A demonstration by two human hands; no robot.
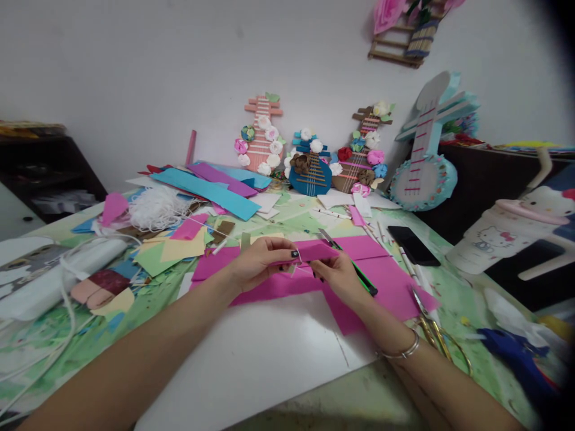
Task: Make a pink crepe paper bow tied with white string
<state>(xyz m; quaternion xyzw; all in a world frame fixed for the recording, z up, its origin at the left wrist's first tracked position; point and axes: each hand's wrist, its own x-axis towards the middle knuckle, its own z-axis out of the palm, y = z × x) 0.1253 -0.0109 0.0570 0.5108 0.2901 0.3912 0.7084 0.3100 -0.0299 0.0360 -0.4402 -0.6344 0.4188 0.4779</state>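
My left hand point(258, 263) pinches one end of a small folded piece of pink crepe paper point(321, 250). The fingers of my right hand point(339, 280) are closed on its other end. White string point(306, 271) loops round the paper near my left fingertips and runs toward my right fingers; its exact path is partly hidden. Below both hands, larger pink sheets point(390, 287) lie across a white board point(260, 359). A green-and-black utility knife point(365, 279) rests on the sheets, just beyond and beside my right hand.
Gold-handled scissors point(433, 329) and a phone point(413, 245) lie at right, near a tilted white tumbler point(503, 236). A blue glue gun point(516, 353) sits front right. At left are tangled white yarn point(157, 208) and paper scraps point(157, 257). Decorated paper instruments point(309, 173) lean against the wall.
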